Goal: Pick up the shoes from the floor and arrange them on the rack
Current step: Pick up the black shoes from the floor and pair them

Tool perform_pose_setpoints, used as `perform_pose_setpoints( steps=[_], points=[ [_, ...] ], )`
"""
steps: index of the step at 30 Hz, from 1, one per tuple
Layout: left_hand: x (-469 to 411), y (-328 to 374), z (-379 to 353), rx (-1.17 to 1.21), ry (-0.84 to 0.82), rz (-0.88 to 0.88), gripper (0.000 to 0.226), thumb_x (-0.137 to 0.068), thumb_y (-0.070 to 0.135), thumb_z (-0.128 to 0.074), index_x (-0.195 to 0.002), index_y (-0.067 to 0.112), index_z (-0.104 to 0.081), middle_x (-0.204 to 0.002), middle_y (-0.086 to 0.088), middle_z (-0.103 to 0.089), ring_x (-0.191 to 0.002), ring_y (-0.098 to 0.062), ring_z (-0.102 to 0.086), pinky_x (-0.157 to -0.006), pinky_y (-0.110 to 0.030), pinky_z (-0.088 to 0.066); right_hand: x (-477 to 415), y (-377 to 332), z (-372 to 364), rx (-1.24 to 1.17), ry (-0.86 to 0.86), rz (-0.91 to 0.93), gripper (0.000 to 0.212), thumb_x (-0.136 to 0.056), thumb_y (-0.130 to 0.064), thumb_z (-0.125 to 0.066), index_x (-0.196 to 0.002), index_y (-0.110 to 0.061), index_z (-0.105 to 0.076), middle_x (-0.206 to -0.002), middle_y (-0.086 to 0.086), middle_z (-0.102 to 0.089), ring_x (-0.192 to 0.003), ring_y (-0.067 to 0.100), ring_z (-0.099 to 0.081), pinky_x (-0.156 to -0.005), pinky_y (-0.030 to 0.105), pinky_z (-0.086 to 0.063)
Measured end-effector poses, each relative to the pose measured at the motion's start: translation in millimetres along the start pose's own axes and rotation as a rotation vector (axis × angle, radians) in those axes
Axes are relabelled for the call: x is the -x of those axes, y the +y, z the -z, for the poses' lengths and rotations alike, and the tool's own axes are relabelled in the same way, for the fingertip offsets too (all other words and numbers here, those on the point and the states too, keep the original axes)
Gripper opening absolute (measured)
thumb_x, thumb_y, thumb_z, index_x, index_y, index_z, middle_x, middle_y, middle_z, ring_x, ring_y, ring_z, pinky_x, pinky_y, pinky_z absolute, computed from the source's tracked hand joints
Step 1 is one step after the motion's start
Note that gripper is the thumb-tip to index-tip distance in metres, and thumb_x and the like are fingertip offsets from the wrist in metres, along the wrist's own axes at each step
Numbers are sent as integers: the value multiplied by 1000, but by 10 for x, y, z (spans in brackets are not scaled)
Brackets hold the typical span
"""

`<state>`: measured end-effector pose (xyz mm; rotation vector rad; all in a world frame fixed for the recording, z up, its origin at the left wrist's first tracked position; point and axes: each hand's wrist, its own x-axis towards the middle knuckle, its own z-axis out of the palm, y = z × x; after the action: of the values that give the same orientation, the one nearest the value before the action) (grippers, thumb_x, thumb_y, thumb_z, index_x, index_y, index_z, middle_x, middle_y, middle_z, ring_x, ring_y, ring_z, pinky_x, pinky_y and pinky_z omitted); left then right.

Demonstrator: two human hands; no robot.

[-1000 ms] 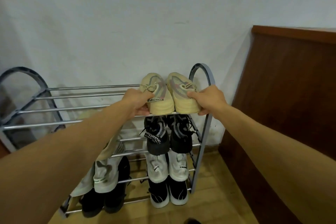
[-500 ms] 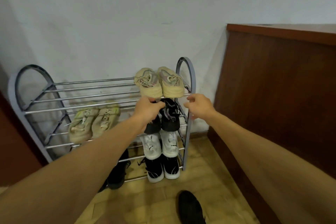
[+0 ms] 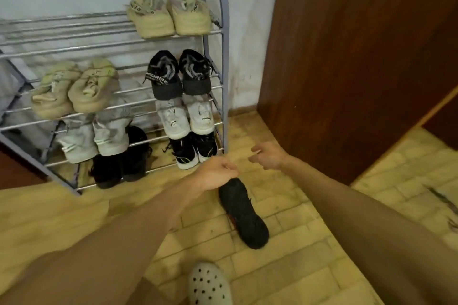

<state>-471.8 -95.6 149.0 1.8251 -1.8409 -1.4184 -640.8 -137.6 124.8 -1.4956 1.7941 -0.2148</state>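
With the beige sneakers (image 3: 169, 16) released at the top right of the rack (image 3: 225, 69), I've dropped toward the black shoe (image 3: 244, 215) on the near floor (image 3: 297, 267): right hand (image 3: 269, 156) loosely open and empty, left hand (image 3: 218, 171) curled at its far end, grip unclear.

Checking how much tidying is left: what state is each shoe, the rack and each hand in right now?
Black shoe, lying on the floor, not racked.
Beige pair, on the top shelf, right end.
Rack, upright, pairs on all four shelves.
Left hand, fingers curled at the black shoe's end; grip unclear.
Right hand, open, holding nothing.
White clog, on the floor at the bottom edge.
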Motion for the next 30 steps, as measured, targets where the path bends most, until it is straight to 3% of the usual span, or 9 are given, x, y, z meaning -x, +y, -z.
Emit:
perform_pose_setpoints(
  steps=[5,9,16,19,22,25,30],
  points=[
    [-261,-473,-265,-40,-47,104,26,-88,26,-62,-112,19,-67,-109,4,-61,-108,-14,-56,-93,-27,-43,-266,560,-463,103,-109,-153,52,-93,-32,-58,-141,-13,-46,-146,7,-44,-132,26,-44,-103,32,-40],
    [-418,-867,-333,-52,-100,136,13,-87,25,-60,-99,23,-66,-96,1,-62,-94,-15,-57,-94,-36,-47,-444,934,-870,159,-224,-259,61,-94,-31,-57,-146,-8,-35,-154,11,-34,-138,29,-37,-106,33,-37],
    [-578,-1129,-316,-76,-122,162,30,-86,28,-61,-114,19,-66,-112,2,-65,-105,-16,-60,-92,-32,-49,-432,1348,-1596,125,-293,-416,76,-86,-31,-66,-146,-5,-27,-144,18,-42,-128,35,-47,-93,39,-47],
    [-622,-1040,-321,-103,-103,110,34,-87,28,-60,-120,19,-63,-117,2,-62,-109,-15,-58,-94,-30,-47,-431,1342,-1650,100,-257,-425,74,-83,-31,-70,-142,-6,-35,-139,16,-47,-126,34,-49,-92,38,-49],
    [-604,-1059,-339,-106,-99,108,36,-90,27,-59,-124,18,-60,-123,0,-59,-111,-14,-56,-92,-28,-46,-417,1267,-1476,-115,-304,-447,62,-79,-21,-76,-133,-6,-49,-132,15,-52,-121,33,-52,-97,44,-51],
    [-533,-1098,-349,-110,-123,127,33,-90,26,-58,-122,16,-61,-124,-1,-59,-111,-15,-55,-96,-32,-46,-313,1232,-1365,11,-180,-334,56,-79,-27,-76,-128,-7,-55,-128,13,-50,-115,30,-52,-88,34,-49],
    [-408,-1113,-359,-113,-110,167,30,-88,28,-59,-116,20,-62,-125,-1,-58,-113,-17,-55,-96,-31,-46,-136,1288,-1405,154,136,-321,61,-78,-33,-77,-125,-10,-48,-125,9,-38,-103,30,-57,-87,44,-56]
  ],
)
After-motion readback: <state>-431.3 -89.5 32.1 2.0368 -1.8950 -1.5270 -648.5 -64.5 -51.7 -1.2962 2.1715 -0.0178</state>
